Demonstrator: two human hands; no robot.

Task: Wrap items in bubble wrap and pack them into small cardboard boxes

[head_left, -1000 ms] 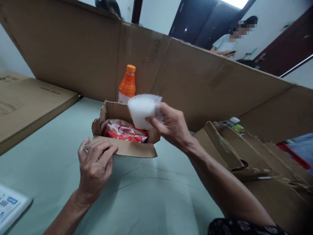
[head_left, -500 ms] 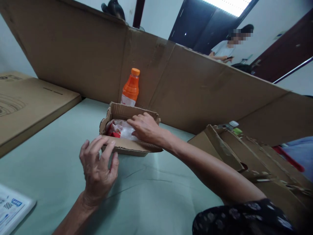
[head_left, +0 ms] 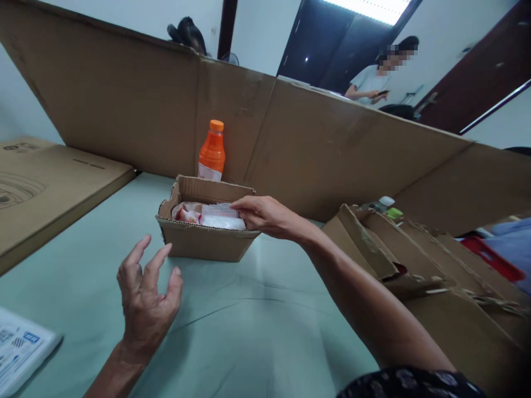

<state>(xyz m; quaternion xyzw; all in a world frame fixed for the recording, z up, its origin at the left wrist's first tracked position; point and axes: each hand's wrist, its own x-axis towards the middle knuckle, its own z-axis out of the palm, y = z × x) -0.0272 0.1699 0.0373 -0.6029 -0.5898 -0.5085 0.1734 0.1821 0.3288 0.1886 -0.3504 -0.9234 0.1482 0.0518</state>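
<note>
A small open cardboard box point(head_left: 207, 243) stands on the pale green tabletop. Inside it lie a red-and-white plastic packet point(head_left: 187, 213) and a clear, whitish plastic package point(head_left: 222, 216). My right hand point(head_left: 265, 214) reaches over the box's right end, its fingers closed on the right end of the clear package; the thumb side is partly hidden. To the box's front left, my left hand point(head_left: 149, 287) hovers above the table with fingers spread and curved, touching nothing. Just behind the box, an orange bottle point(head_left: 212, 150) with an orange cap stands upright.
A tall cardboard panel point(head_left: 332, 143) runs across the back. At left lies a large flat carton point(head_left: 53, 188), with a white printed package point(head_left: 25, 348) nearer me. Torn cardboard boxes point(head_left: 415, 260) with bottles stand at right. Beyond the panel is a person point(head_left: 369, 83).
My left hand has drawn away from the box's front edge, toward me. My right hand has shifted to the box's right end, and the clear package sits higher. The view has shifted slightly.
</note>
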